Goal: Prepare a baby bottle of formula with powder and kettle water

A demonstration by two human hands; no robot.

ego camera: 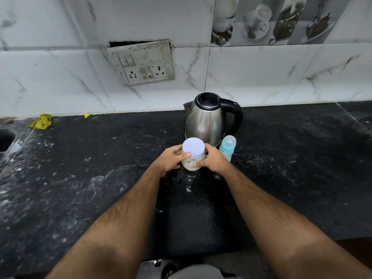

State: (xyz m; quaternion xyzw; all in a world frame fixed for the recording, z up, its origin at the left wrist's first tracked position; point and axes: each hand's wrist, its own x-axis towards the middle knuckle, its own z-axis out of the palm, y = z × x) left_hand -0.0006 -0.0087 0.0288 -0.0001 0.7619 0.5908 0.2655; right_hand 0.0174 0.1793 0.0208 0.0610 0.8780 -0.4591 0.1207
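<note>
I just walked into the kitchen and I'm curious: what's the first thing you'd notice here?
Two hands in the middle: the left hand and right hand grip a jar of pale powder with a white lid, standing on the dark counter. Right behind it is a shiny steel kettle, with a small blue baby bottle beside it.

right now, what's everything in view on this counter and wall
powder jar: 1, clear with white lid, counter centre, held in both hands
kettle: 1, steel with black lid and handle, behind the jar
baby bottle: 1, pale blue, capped, right of jar, before the kettle
cloth: 1, yellow, crumpled, far left by the wall
small scrap: 1, yellow and green, by the wall
switchboard: 1, grimy white, loose on tiled wall
counter: 1, black speckled
hands: left hand and right hand, each gripping a side of the jar
</note>
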